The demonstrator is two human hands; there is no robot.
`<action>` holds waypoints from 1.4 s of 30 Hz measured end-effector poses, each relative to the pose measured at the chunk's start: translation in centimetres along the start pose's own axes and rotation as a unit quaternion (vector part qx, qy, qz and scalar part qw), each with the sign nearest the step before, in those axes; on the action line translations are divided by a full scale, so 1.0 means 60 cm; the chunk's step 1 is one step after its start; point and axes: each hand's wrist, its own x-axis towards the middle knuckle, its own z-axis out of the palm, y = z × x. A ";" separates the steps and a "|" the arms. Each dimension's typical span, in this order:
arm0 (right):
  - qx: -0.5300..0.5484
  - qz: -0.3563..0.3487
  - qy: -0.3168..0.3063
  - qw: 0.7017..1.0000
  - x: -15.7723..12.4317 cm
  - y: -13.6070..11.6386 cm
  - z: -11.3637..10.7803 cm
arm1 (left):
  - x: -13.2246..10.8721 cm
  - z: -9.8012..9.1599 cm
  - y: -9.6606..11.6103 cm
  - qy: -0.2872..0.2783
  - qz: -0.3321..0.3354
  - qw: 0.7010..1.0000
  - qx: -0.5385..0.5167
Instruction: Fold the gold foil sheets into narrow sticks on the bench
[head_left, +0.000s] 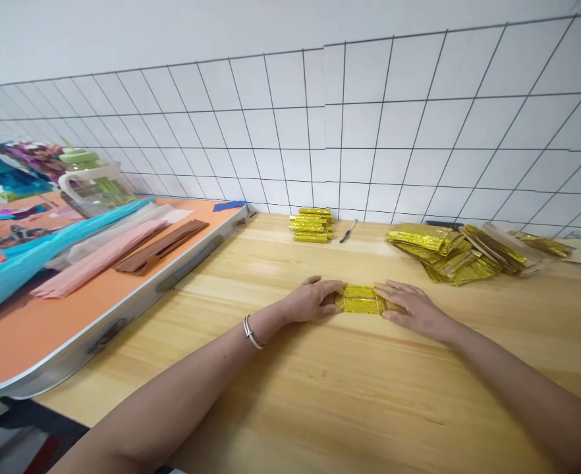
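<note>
A small rectangle of shiny gold foil paper lies flat on the wooden table, with a crease or seam running across its middle. At its left end, my left hand grips it between thumb and fingers. On the opposite end my right hand has its thumb at the near edge and its fingers at the far edge. Both hands partly cover the foil's ends. Further back is a stack of narrow folded gold foil pieces. To the right lies a loose pile of gold foil sheets.
A pen lies beside the stack, near the tiled wall. An orange-topped table with a raised metal edge stands left, bearing turquoise paper, pink paper, brown paper, scissors and a clear pitcher.
</note>
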 end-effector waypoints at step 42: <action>0.113 -0.075 0.135 0.981 -0.013 0.000 0.014 | -0.002 0.002 0.004 0.066 0.084 0.994 0.026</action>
